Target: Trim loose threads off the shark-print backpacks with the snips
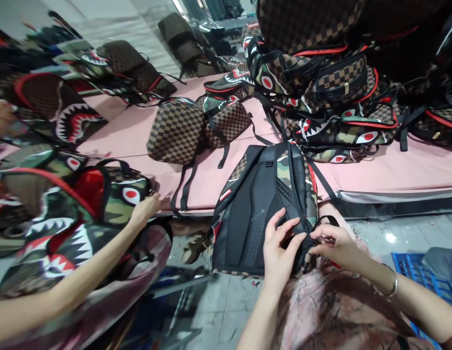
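The black-backed backpack point(244, 233) lies straps up, overhanging the pink worktop's point(371, 172) near edge. The left hand point(284, 245) rests half-curled fingers on it, any grip unclear; the right hand's point(337, 247) fingers pinch a small dark piece point(327, 238).

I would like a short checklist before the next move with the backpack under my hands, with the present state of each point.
1. Backpack turned with its black back panel up: ok.
2. Whole backpack supported by the pink tabletop: not ok; its lower part reaches past the near edge.
3. Left hand at the backpack's lower right side: ok.
4. Right hand working at that same side: ok.
5. What the right fingertips pinch: cannot tell; it is small and partly hidden.
6. Co-worker's hand away from this backpack: ok; it is at the shark-face backpack on the left.
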`<state>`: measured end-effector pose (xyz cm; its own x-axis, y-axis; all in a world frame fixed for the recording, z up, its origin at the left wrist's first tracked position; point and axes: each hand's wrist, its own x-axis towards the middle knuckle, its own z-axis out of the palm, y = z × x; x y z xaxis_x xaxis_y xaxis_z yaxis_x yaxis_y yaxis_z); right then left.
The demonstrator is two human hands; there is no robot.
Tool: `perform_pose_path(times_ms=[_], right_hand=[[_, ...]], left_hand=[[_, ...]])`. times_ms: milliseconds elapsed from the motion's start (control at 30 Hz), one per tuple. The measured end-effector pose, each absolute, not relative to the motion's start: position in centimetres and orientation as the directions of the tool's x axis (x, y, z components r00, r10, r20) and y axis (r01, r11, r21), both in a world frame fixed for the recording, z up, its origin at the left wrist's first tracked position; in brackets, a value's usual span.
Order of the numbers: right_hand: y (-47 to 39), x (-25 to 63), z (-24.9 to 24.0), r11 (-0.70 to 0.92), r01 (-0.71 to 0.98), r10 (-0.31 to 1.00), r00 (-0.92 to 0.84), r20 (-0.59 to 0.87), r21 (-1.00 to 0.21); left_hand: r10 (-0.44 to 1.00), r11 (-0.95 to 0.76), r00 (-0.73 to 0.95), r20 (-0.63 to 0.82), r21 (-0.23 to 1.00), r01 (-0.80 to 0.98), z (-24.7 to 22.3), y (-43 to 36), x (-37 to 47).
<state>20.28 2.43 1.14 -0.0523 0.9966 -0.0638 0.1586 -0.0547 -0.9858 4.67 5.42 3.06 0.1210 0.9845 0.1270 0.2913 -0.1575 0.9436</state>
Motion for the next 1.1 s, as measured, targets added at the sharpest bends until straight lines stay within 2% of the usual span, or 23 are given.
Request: perform_pose_path(times_ms=[100, 200, 300, 400, 500, 633, 733, 800, 867, 967, 1100], right_hand=[[2.0, 20.2, 1.6, 0.000, 0.194, 0.995, -0.099, -0.020, -0.981], [2.0, 20.5, 2.5, -0.006, 0.219, 0.987, -0.157, -0.042, -0.976], [2.5, 21.6, 3.3, 0.048, 0.349, 0.995, -0.097, 0.015, -0.936], [3.5, 23.0, 4.2, 0.214, 0.575, 0.976, -0.103, 0.190, -0.790], [4.4, 23.8, 5.4, 0.401, 0.694, 0.915, -0.275, 0.295, -0.598], [5.1, 23.7, 7.0, 0.506, 0.786, 0.861, -0.437, 0.260, -0.355], [5.4, 23.4, 7.4, 0.512, 0.821, 0.855, -0.461, 0.238, -0.253], [5.5, 23.5, 7.3, 0.519, 0.816, 0.850, -0.460, 0.257, -0.256], [5.7, 23.9, 7.1, 0.533, 0.791, 0.842, -0.463, 0.275, -0.300], [6.0, 24.8, 7.1, 0.572, 0.733, 0.820, -0.508, 0.263, -0.369], [6.6, 25.2, 8.1, 0.643, 0.693, 0.765, -0.601, 0.231, -0.326]], left_hand=[[0.986, -0.163, 0.075, 0.147, 0.941, 0.295, 3.1, 5.6, 5.2], [0.986, -0.157, -0.008, 0.165, 0.949, 0.273, 3.1, 5.2, 5.3], [0.989, -0.111, -0.076, 0.129, 0.972, 0.205, 3.0, 4.7, 5.3], [0.991, -0.083, -0.097, 0.096, 0.988, 0.128, 2.8, 4.4, 5.4], [0.991, -0.096, -0.086, 0.104, 0.991, 0.098, 2.7, 4.3, 5.5], [0.988, -0.137, -0.046, 0.144, 0.982, 0.128, 2.5, 4.3, 5.7], [0.984, -0.161, -0.049, 0.170, 0.976, 0.148, 2.5, 4.4, 5.8], [0.987, -0.124, -0.091, 0.130, 0.990, 0.070, 2.5, 4.4, 5.7], [0.995, -0.042, -0.097, 0.031, 0.992, -0.117, 2.6, 4.3, 5.6], [0.996, 0.075, -0.010, -0.086, 0.918, -0.390, 2.9, 4.2, 5.2], [0.992, 0.129, 0.057, -0.115, 0.883, -0.452, 3.4, 4.1, 5.0]])
